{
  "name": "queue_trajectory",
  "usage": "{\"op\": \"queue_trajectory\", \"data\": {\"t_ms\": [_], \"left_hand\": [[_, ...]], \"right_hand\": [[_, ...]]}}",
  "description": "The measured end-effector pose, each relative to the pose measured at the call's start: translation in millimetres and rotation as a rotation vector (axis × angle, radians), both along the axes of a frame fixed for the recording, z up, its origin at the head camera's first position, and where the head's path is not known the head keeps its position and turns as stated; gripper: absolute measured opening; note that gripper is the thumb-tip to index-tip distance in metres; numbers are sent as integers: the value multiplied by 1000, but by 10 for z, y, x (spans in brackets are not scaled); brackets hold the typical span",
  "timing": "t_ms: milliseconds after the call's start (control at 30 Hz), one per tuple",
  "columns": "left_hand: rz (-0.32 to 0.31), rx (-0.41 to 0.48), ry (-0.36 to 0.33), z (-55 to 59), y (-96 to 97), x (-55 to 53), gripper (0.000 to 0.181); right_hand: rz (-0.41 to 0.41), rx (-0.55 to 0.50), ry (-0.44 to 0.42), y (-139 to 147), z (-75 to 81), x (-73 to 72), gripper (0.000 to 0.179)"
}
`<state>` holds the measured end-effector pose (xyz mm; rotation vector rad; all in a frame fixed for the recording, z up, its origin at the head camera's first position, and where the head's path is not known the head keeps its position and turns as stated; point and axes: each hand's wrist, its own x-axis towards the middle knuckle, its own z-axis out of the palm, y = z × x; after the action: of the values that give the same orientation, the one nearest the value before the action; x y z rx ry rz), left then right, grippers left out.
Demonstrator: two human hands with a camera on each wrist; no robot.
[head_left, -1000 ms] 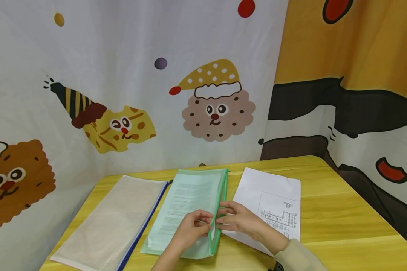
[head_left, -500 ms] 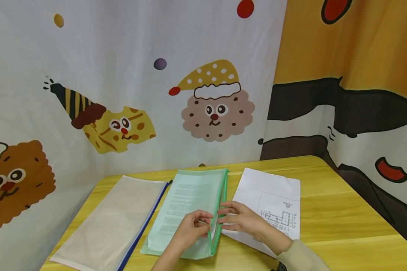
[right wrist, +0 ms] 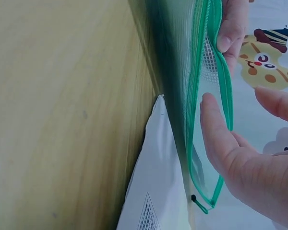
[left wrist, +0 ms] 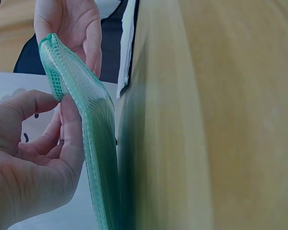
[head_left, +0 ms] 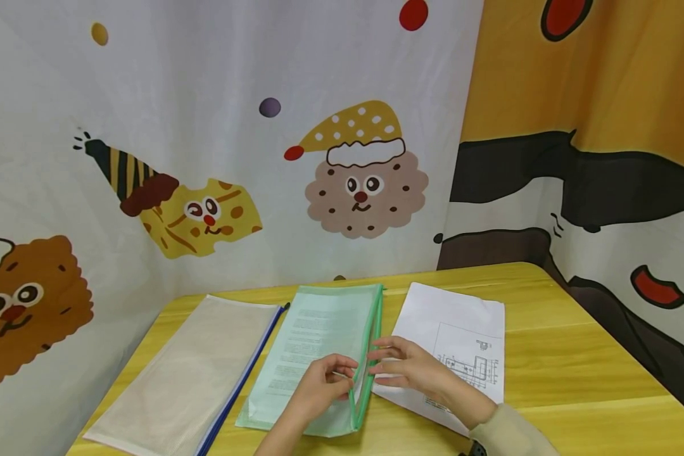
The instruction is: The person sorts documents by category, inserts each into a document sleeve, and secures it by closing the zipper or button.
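Observation:
A green mesh zip pouch [head_left: 330, 297] lies on the table with its zipper side to the right, unzipped and gaping. Through its face, a printed sheet [head_left: 304, 335] shows. My left hand [head_left: 322, 386] pinches the upper zipper edge between thumb and forefinger, lifting it a little. Beside the gap is my right hand [head_left: 413, 373], its fingers spread and slightly bent, holding nothing. In the right wrist view its fingers [right wrist: 213, 129] are in front of the opening; whether they touch the green zipper edge [right wrist: 226, 96] I cannot tell.
White papers [head_left: 444, 310] with a line drawing lie right of the green pouch, partly under my right forearm. A pale zip pouch [head_left: 194, 361] with a blue zipper lies to the left. The yellow wooden table [head_left: 581, 361] meets a printed curtain [head_left: 216, 95] behind.
My right hand has shifted very slightly to the right, away from the pouch opening. My left hand and the pouch look the same.

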<state>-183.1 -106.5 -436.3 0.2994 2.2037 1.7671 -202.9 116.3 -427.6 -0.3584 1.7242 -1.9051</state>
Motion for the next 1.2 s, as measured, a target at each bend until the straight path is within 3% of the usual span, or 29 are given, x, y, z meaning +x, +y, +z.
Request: {"op": "queue_trajectory", "data": {"t_ms": [367, 1200], "left_hand": [[-8, 1, 13, -63, -14, -24, 26], [6, 14, -4, -12, -10, 1, 26]], "right_hand": [[-17, 30, 37, 58, 6, -7, 55], [-65, 64, 66, 154, 33, -181, 53]]}}
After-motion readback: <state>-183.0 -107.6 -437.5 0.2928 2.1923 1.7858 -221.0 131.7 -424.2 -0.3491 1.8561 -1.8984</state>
